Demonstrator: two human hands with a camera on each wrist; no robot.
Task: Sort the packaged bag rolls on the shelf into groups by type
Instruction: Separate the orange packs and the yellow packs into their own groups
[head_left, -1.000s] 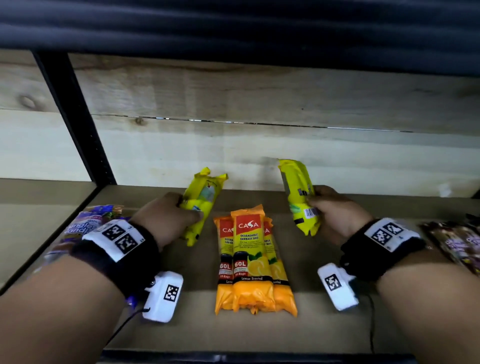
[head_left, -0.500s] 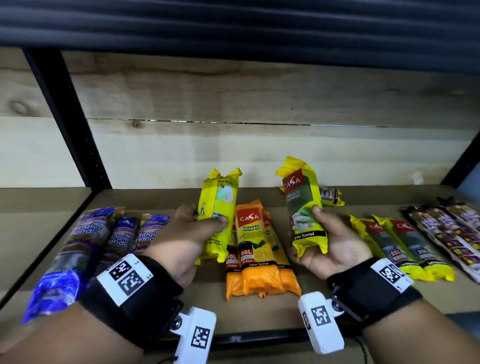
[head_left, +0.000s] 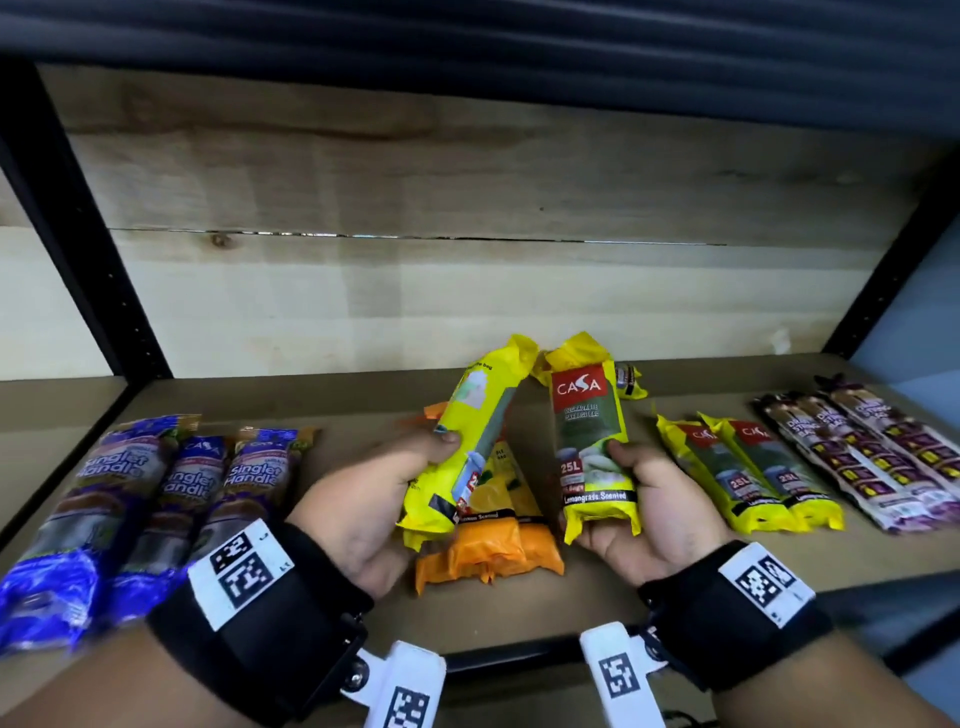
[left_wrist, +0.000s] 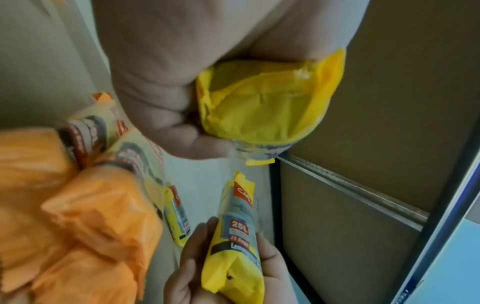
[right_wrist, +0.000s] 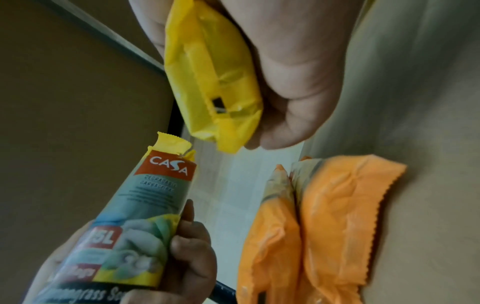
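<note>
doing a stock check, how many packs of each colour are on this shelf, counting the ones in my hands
blue singlet handle packs: 3
orange packs: 3, partly hidden behind the held ones
yellow packs: 5 (one in the left hand, one in the right hand, one lying behind them, two lying to the right)
dark purple drawstring packs: 3
total: 14

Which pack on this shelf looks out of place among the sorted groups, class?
A lone yellow pack lies crosswise at the back of the shelf, behind the pack in the right hand, apart from the two matching yellow 25L packs lined up further right.
</note>
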